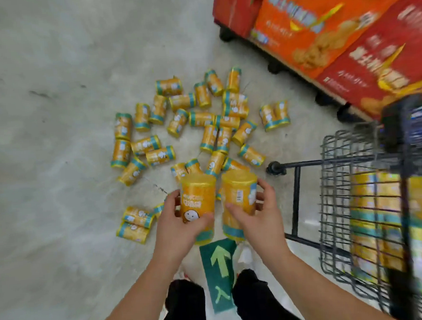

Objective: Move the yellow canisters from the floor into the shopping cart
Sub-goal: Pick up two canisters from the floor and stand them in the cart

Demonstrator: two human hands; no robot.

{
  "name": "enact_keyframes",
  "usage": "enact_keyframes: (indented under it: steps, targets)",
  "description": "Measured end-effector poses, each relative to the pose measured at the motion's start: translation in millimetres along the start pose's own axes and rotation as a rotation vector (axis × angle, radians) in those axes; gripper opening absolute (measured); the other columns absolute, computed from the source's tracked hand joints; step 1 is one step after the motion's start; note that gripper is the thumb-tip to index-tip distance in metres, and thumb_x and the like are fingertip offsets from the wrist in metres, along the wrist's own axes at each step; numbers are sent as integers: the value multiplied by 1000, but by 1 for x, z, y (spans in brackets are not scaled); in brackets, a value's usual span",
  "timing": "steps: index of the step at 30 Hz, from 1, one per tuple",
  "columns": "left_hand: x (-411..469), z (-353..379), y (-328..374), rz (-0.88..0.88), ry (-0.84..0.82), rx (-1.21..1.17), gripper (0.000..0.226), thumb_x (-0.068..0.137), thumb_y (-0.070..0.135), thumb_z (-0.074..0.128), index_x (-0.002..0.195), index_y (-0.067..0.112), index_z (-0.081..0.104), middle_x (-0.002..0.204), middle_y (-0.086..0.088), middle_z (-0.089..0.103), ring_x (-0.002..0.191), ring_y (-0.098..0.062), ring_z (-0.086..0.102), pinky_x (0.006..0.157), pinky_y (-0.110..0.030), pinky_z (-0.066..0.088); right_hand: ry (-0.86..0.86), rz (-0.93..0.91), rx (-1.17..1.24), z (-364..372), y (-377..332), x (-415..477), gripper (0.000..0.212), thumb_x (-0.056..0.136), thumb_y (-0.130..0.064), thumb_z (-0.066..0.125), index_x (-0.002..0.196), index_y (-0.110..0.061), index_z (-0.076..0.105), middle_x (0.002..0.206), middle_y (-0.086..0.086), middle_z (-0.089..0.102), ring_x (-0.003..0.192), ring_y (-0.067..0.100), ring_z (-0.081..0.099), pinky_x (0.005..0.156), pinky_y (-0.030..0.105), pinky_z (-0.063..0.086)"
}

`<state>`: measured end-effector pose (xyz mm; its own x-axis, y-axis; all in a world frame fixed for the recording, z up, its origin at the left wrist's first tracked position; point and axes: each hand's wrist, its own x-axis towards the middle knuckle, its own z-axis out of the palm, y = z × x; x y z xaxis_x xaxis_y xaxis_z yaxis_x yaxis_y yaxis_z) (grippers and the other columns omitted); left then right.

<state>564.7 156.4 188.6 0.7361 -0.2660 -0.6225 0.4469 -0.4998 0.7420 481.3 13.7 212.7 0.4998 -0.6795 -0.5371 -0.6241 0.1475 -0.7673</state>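
Yellow canisters (178,127) lie scattered on the floor (54,120) beside the shopping cart (355,200), while the left hand (177,226) and right hand (260,216) each wrap 1 upright around its middle, seemingly light, rigid, slightly slick.

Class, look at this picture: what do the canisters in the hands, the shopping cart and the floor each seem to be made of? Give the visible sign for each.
Left canister: probably card or plastic under a glossy printed wrap; highlights show on top.
Shopping cart: dark coated metal wire, seen in its thin grid bars.
Floor: likely polished concrete, grey, mottled, with a faint sheen.
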Motion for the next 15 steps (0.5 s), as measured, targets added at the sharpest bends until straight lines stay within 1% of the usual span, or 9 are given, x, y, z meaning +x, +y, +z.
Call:
enact_keyframes:
  steps: [2,4,7,9,11,13,15]
  targets:
    - [-34,-4,76,104,-25,-11,62,67,15,86,119,22,55,105,7,67,76,12,62,60,-8,48,5,-83,56,-37,-64,-31,65,75,-18,85,120,-43,44,92,-26,68,83,-9,66,73,17,55]
    - [-65,1,143,204,-46,-16,57,69,14,85,118,20,57,104,6,69,75,10,63,62,-9,49,34,-164,102,-79,-115,-56,63,75,-19,85,118,-44,46,93,-20,70,86,-7,66,76,20,56]
    - [-112,33,221,323,-93,-10,60,68,22,87,120,23,57,106,9,69,83,5,66,70,-14,54,108,-246,170,-152,-160,-77,63,75,-17,84,121,-38,47,96,-15,71,86,-5,67,77,21,56]
    - [-144,73,254,382,-113,22,62,66,27,87,120,26,57,104,12,68,82,8,64,68,-11,51,163,-264,183,-210,-167,-85,61,75,-19,84,120,-36,48,94,-15,70,83,-6,66,76,20,55]
    - [-174,127,274,429,-130,68,64,62,37,87,117,28,56,102,14,67,81,8,63,68,-15,50,212,-254,150,-274,-161,-87,61,75,-27,84,122,-36,47,92,-17,69,81,-7,66,74,22,55]
    - [-198,189,279,424,-166,106,58,64,39,86,113,29,56,100,14,67,84,2,64,70,-21,51,242,-217,72,-341,-141,-83,66,74,-37,83,128,-35,44,96,-18,66,82,-5,65,77,27,56]
    - [-216,250,273,362,-207,147,56,67,40,84,113,31,54,101,15,65,86,0,63,73,-22,53,288,-145,-37,-402,-112,-75,75,70,-47,83,131,-34,42,101,-17,63,88,2,66,82,36,57]
